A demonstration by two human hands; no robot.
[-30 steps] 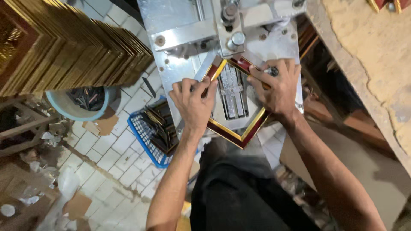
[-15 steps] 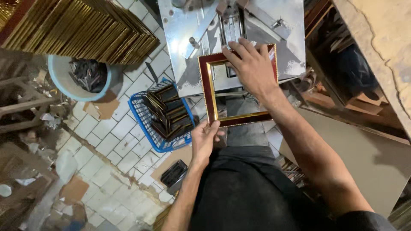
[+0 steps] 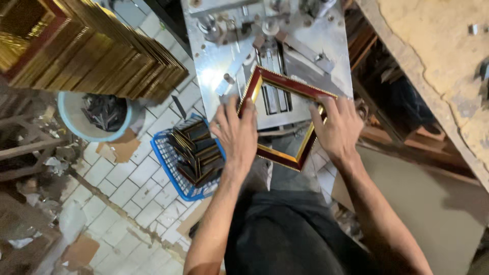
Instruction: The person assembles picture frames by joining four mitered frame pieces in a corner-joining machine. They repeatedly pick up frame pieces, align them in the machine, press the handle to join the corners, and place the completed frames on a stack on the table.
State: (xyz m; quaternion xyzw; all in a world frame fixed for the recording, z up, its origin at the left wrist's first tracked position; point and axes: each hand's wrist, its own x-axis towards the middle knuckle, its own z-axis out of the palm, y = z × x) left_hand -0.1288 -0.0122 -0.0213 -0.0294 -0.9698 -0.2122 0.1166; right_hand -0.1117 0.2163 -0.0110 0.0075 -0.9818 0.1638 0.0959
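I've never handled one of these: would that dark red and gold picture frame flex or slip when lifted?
The dark red and gold picture frame probably stays stiff: both hands grip opposite sides without it sagging. It looks light, being thin and hollow. Its glossy moulding may be somewhat slippery, so the left hand and right hand press it flat.

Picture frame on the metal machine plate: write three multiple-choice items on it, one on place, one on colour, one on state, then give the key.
1. Where does the blue basket stand?
A. on the machine plate
B. on the tiled floor, left of the person's left arm
C. on the wooden bench at right

2. What colours is the picture frame?
A. dark red with gold edges
B. plain white
C. black and silver

3. How is the frame held?
A. by the left hand alone
B. by no hand
C. by both hands

Key: 1 B, tiles show around it. 2 A, red moulding, gold trim. 3 C, the left hand and right hand each grip a side over the machine plate.
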